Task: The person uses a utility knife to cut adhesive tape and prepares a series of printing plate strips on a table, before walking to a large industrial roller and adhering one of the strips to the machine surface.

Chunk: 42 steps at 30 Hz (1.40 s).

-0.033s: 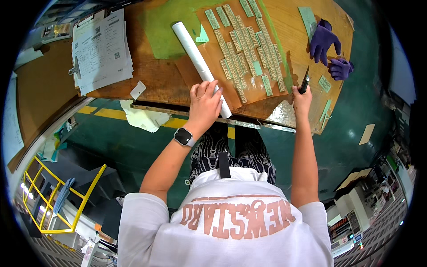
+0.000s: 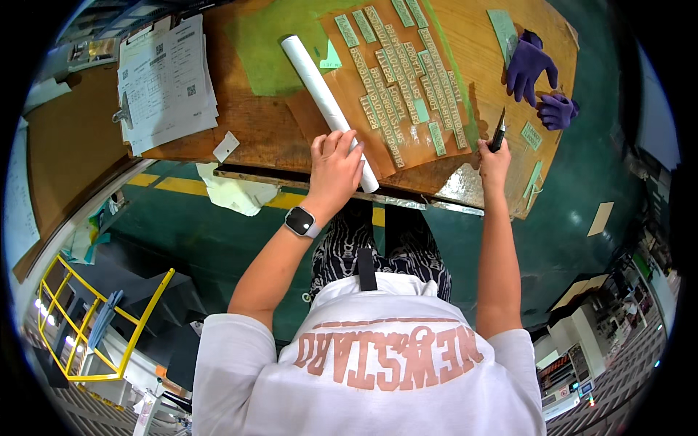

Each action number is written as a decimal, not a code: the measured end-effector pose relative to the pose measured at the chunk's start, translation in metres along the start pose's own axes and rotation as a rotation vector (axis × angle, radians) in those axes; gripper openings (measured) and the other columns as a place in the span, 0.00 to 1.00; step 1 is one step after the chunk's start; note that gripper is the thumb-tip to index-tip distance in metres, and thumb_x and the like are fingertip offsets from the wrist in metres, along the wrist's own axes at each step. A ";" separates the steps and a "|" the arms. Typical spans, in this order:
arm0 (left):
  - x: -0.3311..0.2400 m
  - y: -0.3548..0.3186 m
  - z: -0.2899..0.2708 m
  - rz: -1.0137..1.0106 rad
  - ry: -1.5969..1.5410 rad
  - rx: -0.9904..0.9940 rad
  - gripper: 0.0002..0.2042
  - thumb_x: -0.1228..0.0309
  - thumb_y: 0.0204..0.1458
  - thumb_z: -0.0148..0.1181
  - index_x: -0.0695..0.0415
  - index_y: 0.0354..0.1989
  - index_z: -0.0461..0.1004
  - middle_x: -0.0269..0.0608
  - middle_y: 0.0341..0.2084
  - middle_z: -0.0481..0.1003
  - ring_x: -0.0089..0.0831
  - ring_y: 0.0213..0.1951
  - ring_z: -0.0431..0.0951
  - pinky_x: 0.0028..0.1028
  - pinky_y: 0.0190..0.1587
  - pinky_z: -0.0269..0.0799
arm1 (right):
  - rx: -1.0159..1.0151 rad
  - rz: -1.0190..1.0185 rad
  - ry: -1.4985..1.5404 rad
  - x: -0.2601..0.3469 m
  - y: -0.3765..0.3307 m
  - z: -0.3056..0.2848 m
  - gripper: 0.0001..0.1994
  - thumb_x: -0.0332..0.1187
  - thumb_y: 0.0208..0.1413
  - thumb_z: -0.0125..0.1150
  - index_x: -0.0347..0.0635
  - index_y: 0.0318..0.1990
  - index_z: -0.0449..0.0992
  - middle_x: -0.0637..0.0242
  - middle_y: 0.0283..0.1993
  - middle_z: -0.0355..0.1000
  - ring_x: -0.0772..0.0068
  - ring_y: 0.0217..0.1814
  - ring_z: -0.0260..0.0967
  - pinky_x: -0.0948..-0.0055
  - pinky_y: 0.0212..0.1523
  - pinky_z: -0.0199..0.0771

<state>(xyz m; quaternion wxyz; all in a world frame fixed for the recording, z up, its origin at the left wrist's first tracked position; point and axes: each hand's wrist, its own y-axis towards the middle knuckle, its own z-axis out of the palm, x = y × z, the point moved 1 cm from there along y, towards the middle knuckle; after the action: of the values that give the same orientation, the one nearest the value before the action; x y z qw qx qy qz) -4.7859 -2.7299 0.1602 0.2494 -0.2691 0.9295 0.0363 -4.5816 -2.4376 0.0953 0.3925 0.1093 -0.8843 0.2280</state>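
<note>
The person leans over a worn wooden table [image 2: 254,138], both arms stretched forward. The left hand [image 2: 336,168] lies flat across the near end of a white rolled tube [image 2: 327,102], fingers spread over it rather than curled round it, pressing it onto a brown sheet [image 2: 407,156] that is covered in rows of small pale green labels [image 2: 396,80]. The tube runs diagonally from the table's front edge up toward a green mat [image 2: 269,43]. A smartwatch [image 2: 300,221] sits on that wrist.

The right hand [image 2: 494,161] is closed around a dark slim tool [image 2: 499,132] (a knife or pen, too small to say which), its tip pointing away, just beside the right edge of the label sheet. The two hands are well apart, the sheet between them.

Farther right lie two purple gloves [image 2: 534,69], one beyond the other. At the left end a clipboard of printed papers [image 2: 166,80] rests on the table, a small white slip [image 2: 226,146] near it
</note>
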 end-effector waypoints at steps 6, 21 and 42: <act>0.017 0.033 0.006 0.043 -0.038 -0.085 0.08 0.73 0.49 0.58 0.59 0.37 0.76 0.37 0.41 0.71 0.38 0.47 0.69 0.39 0.52 0.61 | 0.002 0.001 0.002 0.004 0.003 0.006 0.11 0.26 0.49 0.65 0.38 0.28 0.65 0.68 0.23 0.65 0.76 0.26 0.62 0.72 0.30 0.64; 0.039 0.081 0.024 -0.046 -0.034 -0.168 0.09 0.77 0.47 0.54 0.56 0.35 0.79 0.35 0.36 0.73 0.37 0.43 0.70 0.34 0.48 0.68 | -0.002 -0.003 -0.003 -0.003 0.007 0.004 0.10 0.27 0.48 0.65 0.38 0.28 0.67 0.68 0.22 0.66 0.77 0.24 0.63 0.73 0.28 0.65; 0.033 0.087 0.027 -0.192 -0.120 -0.161 0.06 0.76 0.46 0.60 0.55 0.32 0.80 0.41 0.39 0.73 0.42 0.45 0.68 0.38 0.51 0.62 | -0.037 -0.064 -0.104 0.004 0.008 0.005 0.10 0.31 0.50 0.63 0.38 0.30 0.67 0.63 0.23 0.65 0.69 0.26 0.62 0.68 0.31 0.64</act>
<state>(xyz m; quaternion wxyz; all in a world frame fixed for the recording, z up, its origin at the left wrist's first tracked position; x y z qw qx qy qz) -4.8429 -2.6663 0.1147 0.2844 -0.3735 0.8769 0.1027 -4.5911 -2.4329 0.0928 0.3553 0.1421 -0.9035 0.1929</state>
